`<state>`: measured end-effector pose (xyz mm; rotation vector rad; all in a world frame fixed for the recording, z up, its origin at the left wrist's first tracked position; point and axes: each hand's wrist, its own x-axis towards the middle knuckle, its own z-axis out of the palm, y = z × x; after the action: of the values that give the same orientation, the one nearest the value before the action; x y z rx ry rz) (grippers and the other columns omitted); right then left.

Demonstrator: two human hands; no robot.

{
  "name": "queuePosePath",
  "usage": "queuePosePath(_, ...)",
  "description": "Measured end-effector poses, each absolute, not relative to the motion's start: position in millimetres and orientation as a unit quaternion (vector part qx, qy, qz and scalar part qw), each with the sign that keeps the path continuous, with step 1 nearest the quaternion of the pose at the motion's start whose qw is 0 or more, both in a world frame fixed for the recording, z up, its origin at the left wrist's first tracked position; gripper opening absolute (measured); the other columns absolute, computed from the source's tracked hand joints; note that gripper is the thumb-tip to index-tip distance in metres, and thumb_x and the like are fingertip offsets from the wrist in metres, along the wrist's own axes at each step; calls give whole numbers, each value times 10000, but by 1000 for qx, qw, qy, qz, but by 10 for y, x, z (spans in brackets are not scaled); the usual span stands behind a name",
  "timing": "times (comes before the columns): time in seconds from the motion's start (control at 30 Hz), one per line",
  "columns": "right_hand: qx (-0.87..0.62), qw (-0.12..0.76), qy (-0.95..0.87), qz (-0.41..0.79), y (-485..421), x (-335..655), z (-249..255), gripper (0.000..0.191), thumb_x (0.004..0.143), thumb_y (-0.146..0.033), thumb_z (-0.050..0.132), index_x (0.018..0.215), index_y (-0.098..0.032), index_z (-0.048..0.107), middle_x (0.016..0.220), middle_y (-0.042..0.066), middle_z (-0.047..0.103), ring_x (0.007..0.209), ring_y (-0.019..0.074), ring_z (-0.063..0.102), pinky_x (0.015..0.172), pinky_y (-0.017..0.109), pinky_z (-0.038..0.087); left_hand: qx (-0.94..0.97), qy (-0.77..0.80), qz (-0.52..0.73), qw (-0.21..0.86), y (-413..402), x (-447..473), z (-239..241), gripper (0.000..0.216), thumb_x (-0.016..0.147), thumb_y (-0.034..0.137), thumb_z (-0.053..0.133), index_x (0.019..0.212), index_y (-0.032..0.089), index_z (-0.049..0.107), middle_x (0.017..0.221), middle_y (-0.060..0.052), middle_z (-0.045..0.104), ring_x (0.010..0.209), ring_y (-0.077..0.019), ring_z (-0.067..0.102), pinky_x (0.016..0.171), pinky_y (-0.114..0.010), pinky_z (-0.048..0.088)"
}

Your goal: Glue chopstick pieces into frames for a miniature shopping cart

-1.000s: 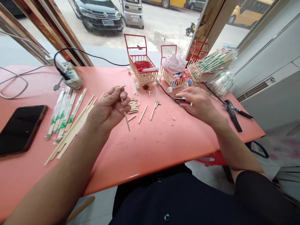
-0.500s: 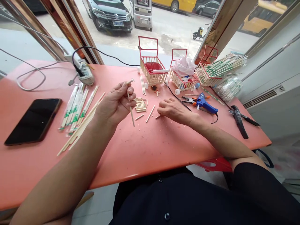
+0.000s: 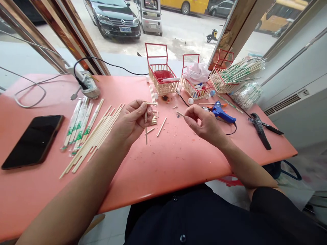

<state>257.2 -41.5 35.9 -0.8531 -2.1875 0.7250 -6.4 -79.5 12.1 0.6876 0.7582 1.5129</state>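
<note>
My left hand [image 3: 131, 120] is closed on a glued wooden stick piece [image 3: 146, 127]: one stick hangs down from the fingers and a short one juts out to the right at the top. My right hand [image 3: 204, 124] pinches a short wooden stick [image 3: 180, 114] between thumb and forefinger, held above the pink table [image 3: 163, 163] with a small gap to the left hand's piece. A small pile of cut sticks [image 3: 154, 119] lies on the table between the hands.
Bare and wrapped chopsticks [image 3: 89, 132] lie at left beside a black phone [image 3: 32, 141]. A blue glue gun [image 3: 222, 114] and black pliers [image 3: 260, 127] lie at right. Three small stick carts [image 3: 162, 78] stand along the far edge, by a bundle of wrapped chopsticks [image 3: 240, 69].
My right hand left the glue gun, picked a short stick off the table and lifted it toward the left hand. The left hand turned its stick piece more upright.
</note>
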Motion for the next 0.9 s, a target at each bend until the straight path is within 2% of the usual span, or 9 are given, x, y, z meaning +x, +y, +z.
queuePosePath(0.1, -336, 356, -784, 382, -456, 2539, 346, 174, 1043, -363, 660, 955, -226, 599, 809, -6, 701, 709, 125, 605, 685, 294, 460, 310, 334, 653, 605, -834, 15, 83, 211, 822, 173, 967, 770, 175, 762, 674, 7, 720, 543, -90, 639, 448, -148, 486)
queuePosePath(0.2, -328, 340, -721, 507, -474, 2475, 291, 293, 1030, -479, 718, 979, -233, 569, 851, 26, 775, 783, 156, 737, 712, 294, 536, 290, 351, 652, 607, -861, 108, 52, 219, 803, 171, 968, 764, 176, 752, 684, 4, 732, 557, -97, 654, 460, -158, 515)
queuePosePath(0.27, -327, 329, -699, 544, -498, 2436, 266, 348, 1015, -521, 755, 973, -231, 568, 870, 40, 790, 833, 174, 774, 731, 295, 565, 268, 367, 654, 605, -871, 163, 27, 212, 805, 163, 956, 761, 174, 749, 684, 4, 734, 569, -102, 663, 470, -166, 534)
queuePosePath(0.33, -325, 329, -696, 549, -524, 2407, 245, 370, 1007, -538, 775, 961, -225, 585, 884, 39, 777, 817, 164, 754, 714, 286, 561, 250, 379, 659, 600, -877, 200, -6, 208, 801, 161, 956, 768, 173, 751, 694, 3, 741, 591, -108, 683, 486, -172, 555)
queuePosePath(0.53, -313, 371, -676, 554, -528, 2374, 170, 458, 970, -614, 824, 901, -220, 600, 779, -42, 622, 637, 84, 542, 583, 235, 477, 229, 385, 673, 589, -920, 259, -80, 295, 728, 236, 1047, 842, 170, 782, 770, 5, 776, 658, -107, 720, 578, -188, 619)
queuePosePath(0.67, -306, 380, -653, 579, -533, 2353, 159, 512, 922, -645, 875, 915, -209, 607, 801, -31, 665, 635, 74, 551, 568, 218, 467, 223, 385, 672, 591, -967, 322, -40, 323, 719, 259, 1061, 857, 175, 782, 792, 6, 797, 695, -112, 747, 629, -190, 628)
queuePosePath(0.9, -320, 370, -642, 590, -565, 2326, 170, 506, 882, -613, 922, 913, -214, 613, 785, -44, 665, 629, 78, 557, 562, 219, 480, 217, 403, 651, 605, -1025, 397, 17, 228, 864, 239, 959, 854, 203, 735, 834, 1, 801, 768, -125, 758, 692, -209, 614)
